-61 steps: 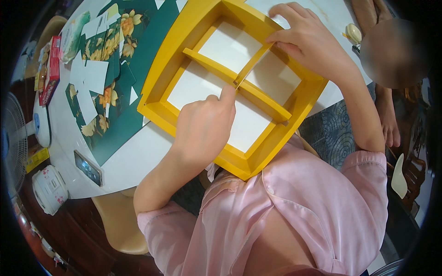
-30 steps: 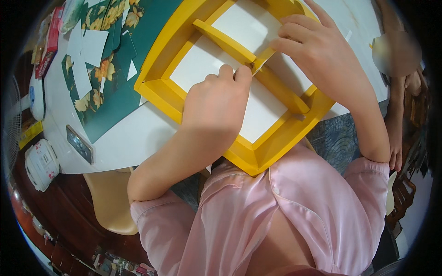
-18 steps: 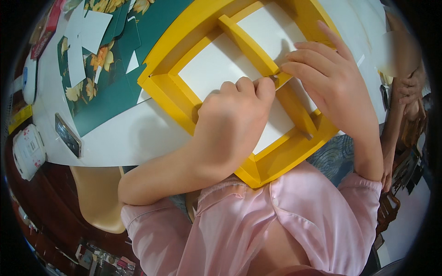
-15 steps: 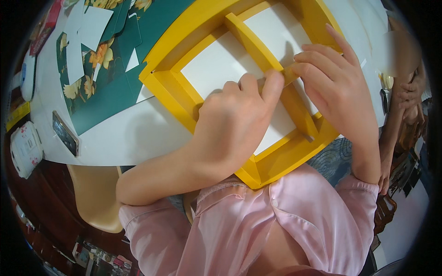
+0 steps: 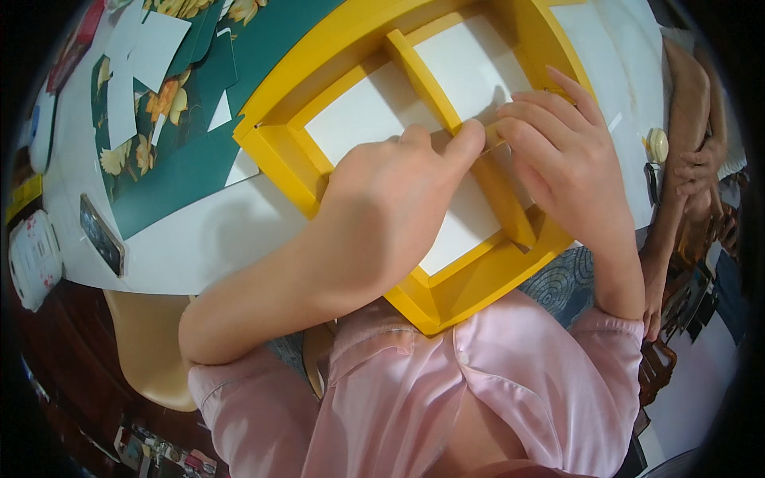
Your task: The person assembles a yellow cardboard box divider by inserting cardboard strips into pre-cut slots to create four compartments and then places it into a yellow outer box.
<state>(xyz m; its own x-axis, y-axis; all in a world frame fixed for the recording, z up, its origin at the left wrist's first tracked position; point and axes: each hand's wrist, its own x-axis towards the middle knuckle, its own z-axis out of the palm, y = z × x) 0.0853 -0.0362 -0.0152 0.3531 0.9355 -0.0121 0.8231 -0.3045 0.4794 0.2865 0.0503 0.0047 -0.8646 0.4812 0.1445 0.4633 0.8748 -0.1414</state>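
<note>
Head view: you have the yellow compartment box (image 5: 486, 287) tilted cornerwise, its near corner reaching past the edge of the white worktop (image 5: 175, 255) toward your shirt (image 5: 526, 358), probably so its middle sits within easy reach. Your left hand (image 5: 390, 199) is partly curled, one fingertip at the crossing of the long divider (image 5: 424, 80); its other fingers are hidden behind it, so you cannot tell what it grips. Your right hand (image 5: 566, 151) is loosely bent, little finger raised, fingertips at the short cross strip (image 5: 495, 141), perhaps steadying it; whether it pinches is unclear. Your hands cover much of the joint. The upper edge cuts off the box's far corner and the green floral sheet (image 5: 171, 195).
</note>
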